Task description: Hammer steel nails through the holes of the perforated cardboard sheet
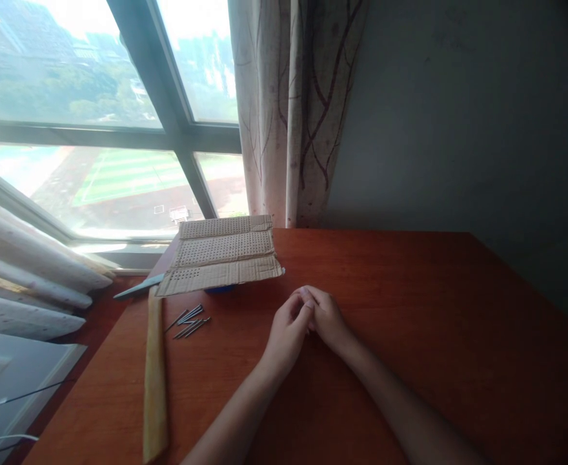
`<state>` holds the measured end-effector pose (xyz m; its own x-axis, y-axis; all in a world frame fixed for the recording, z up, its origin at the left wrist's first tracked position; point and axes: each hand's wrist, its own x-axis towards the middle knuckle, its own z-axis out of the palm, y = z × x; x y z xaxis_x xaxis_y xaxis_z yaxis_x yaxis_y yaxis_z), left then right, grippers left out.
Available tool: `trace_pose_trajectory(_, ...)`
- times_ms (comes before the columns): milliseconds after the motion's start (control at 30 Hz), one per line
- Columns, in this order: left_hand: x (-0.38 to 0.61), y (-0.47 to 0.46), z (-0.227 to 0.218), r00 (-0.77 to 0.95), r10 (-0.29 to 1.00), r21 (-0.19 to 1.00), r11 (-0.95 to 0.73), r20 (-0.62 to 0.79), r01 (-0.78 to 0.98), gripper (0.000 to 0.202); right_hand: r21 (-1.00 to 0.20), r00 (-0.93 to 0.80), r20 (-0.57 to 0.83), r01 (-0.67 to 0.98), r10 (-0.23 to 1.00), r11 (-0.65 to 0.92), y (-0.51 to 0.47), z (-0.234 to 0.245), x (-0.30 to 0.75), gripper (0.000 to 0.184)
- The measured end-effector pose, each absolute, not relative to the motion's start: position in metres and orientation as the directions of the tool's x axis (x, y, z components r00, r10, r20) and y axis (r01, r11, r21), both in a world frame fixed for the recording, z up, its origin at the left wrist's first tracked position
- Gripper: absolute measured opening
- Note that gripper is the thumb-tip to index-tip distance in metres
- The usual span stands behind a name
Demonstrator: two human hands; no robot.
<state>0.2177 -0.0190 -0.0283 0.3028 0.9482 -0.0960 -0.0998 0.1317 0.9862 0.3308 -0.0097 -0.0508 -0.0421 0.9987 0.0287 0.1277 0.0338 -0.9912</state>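
Note:
My left hand [288,330] and my right hand [326,318] rest together on the reddish wooden table [410,336], fingertips touching, fingers curled. I see nothing held between them. A flat piece of cardboard [223,253] punched with rows of small holes lies just beyond the hands, propped on something blue [220,289]. Several steel nails [190,321] lie loose on the table left of my left hand. A long wooden handle [155,381] runs along the table's left side, its metal head [139,288] sticking out past the cardboard's corner.
A large window [95,116] fills the upper left. A patterned curtain [294,110] hangs behind the table's far edge. Rolled curtain fabric [27,278] and a white box with a socket and cables [3,374] lie at the left. A grey wall stands to the right.

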Motion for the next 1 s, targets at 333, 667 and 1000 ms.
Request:
trace_pose_trajectory(333, 0.2187, -0.0181, -0.0264, 0.296, 0.950, 0.988, 0.126, -0.095, -0.089, 0.029, -0.993, -0.044, 0.027, 0.111, 0.999, 0.032, -0.0096, -0.0498, 0.3305, 0.045)
trace_pose_trajectory(667, 0.2185, -0.0184, -0.0274, 0.297, 0.950, 0.987, 0.130, -0.096, -0.098, 0.027, -0.994, -0.046, 0.027, 0.107, 0.999, 0.032, -0.0096, -0.0487, 0.3297, 0.043)
trace_pose_trajectory(1000, 0.2181, -0.0183, -0.0263, 0.296, 0.950, 0.987, 0.130, -0.096, -0.098, 0.028, -0.993, -0.041, 0.033, 0.114, 0.999, 0.037, -0.0087, -0.0503, 0.3291, 0.043)
